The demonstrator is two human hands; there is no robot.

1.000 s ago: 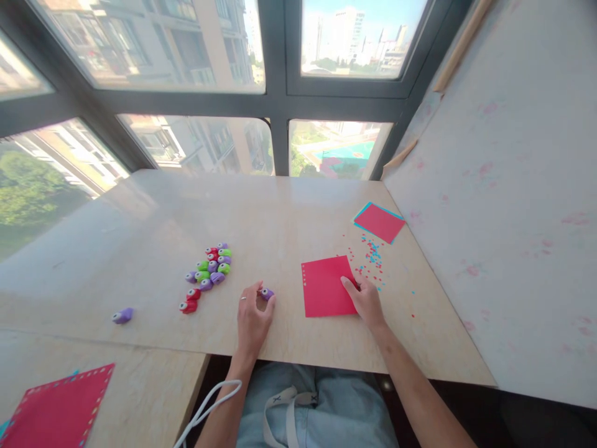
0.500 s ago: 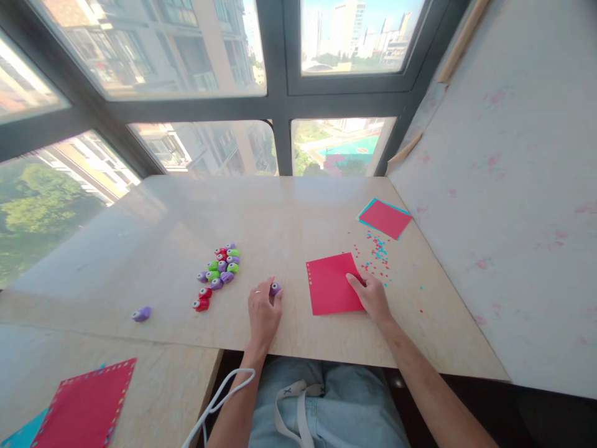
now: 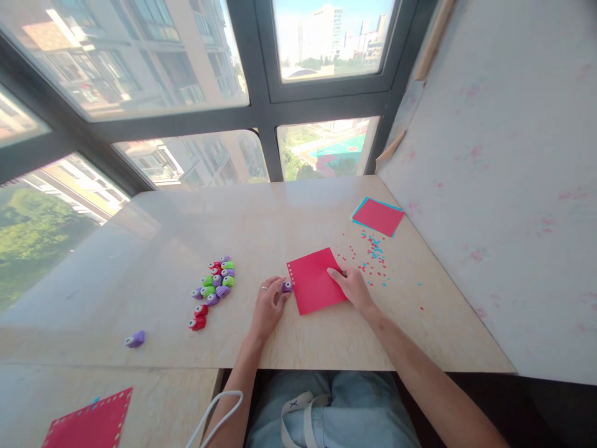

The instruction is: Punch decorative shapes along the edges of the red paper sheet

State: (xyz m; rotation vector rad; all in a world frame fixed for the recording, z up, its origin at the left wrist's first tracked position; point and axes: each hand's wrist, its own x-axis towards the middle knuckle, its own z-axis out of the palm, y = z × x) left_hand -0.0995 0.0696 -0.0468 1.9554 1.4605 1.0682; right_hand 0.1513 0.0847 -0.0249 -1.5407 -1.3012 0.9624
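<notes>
My left hand [image 3: 270, 303] is closed around a small purple craft punch [image 3: 286, 286], which sits at the left edge of a square red sheet of paper [image 3: 313, 287]. A short row of punched holes runs down the upper part of that edge. My right hand [image 3: 353, 287] grips the sheet by its right side, thumb on top and fingers partly hidden beneath. Whether the paper's edge is inside the punch's slot I cannot tell.
Several purple, green and red punches [image 3: 217, 281] stand grouped on the left, with one purple punch [image 3: 135, 339] apart. Red and blue confetti [image 3: 374, 249] lies right of the sheet, below a paper stack [image 3: 380, 216]. A hole-edged red sheet [image 3: 93, 423] lies lower left.
The red sheet and the purple punch have come together; before, a gap lay between them. My right hand has moved left with the sheet. The camera view has shifted slightly.
</notes>
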